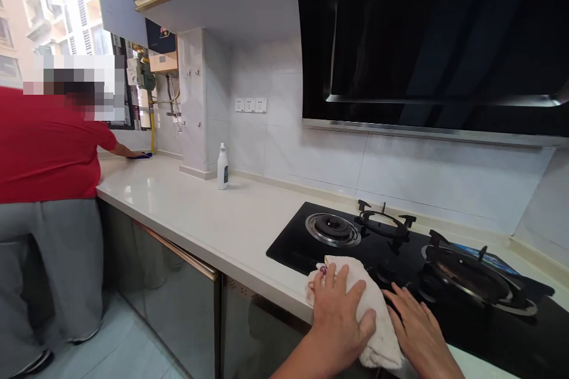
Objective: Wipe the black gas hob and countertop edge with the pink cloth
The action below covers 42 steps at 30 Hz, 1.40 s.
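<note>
Left hand [340, 308] — pressing white cloth [383, 331]

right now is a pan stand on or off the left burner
Off: the left burner shows bare, with no prongs around it. A pan stand sits beside it on the stove.

Off-white cloth [381, 315] is lying rumpled approx. 5 o'clock of view, overlapping the front edge of the blk glass hob [293, 249]. Hob's sitting approx. 4 o'clock; a pan support [408, 225] is resting beside its uncovered L burner [334, 230], at 3 o'clock.
</note>
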### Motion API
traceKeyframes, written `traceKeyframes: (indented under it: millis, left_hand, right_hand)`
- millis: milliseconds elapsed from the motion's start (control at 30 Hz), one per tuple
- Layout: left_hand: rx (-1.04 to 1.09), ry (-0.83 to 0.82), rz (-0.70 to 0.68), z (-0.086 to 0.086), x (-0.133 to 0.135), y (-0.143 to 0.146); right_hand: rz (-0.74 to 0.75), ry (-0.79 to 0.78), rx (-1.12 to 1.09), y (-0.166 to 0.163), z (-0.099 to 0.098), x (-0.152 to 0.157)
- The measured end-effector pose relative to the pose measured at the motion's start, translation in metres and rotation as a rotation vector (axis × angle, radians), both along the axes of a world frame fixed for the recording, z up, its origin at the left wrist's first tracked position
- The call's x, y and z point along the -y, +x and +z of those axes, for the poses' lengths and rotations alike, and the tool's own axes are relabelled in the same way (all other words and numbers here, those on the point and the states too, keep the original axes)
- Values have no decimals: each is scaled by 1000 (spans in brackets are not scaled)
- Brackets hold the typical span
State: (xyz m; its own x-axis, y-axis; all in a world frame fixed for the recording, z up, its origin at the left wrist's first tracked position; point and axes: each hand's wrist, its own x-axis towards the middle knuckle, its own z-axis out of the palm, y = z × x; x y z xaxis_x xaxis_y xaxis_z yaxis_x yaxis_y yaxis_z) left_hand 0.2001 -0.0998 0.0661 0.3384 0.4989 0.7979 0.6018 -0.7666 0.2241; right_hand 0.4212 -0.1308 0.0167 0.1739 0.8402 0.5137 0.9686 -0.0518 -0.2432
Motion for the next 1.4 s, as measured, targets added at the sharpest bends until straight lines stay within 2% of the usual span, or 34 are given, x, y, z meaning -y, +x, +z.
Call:
traceKeyframes:
  millis: [133,333,500,667,800,933,1100,1233,1400]
  left_hand:
    - [-26,5,-3,-5,-3,-3]
    - [-19,-17,27,6,-9,-35]
    - [-43,-89,133,17,-36,-91]
    - [-100,-258,300,35,-71,-155]
    - [-126,-350,398,45,-82,-178]
    - [-116,-259,426,37,-68,-172]
    - [-54,-152,456,11,-29,-144]
    - [-21,-105,379,-3,-2,-114]
    - [-12,-81,277,-11,17,-74]
  right_hand:
    - [-29,-6,29,3,-1,-1]
    - [-30,-35,86,10,-7,-2]
    - [-45,-51,98,11,-10,0]
    - [-31,-115,62,16,-6,1]
    - [-20,-174,30,17,-1,2]
    - [-1,-109,44,11,1,7]
    - [7,-98,61,9,2,11]
    - [11,-133,75,12,4,11]
    - [5,-142,88,12,4,8]
